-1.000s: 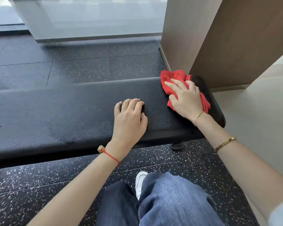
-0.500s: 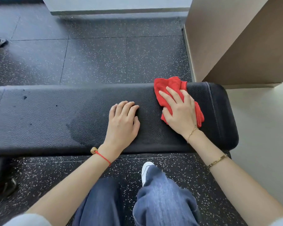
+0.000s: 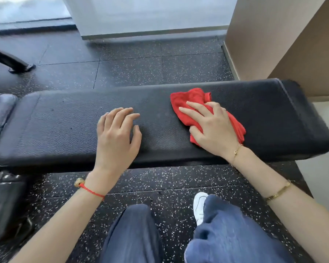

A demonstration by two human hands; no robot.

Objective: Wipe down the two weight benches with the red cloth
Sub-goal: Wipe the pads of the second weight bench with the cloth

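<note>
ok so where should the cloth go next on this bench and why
Probably a sweep left along the bench toward the left hand. The right hand presses the red cloth near the right end, and the long stretch of pad to its left lies beyond the cloth. The left hand would likely need to lift clear.

Bare bench pad [image 3: 65,126] stretches leftward; a brown wall [image 3: 270,44] crowds its right end.
</note>
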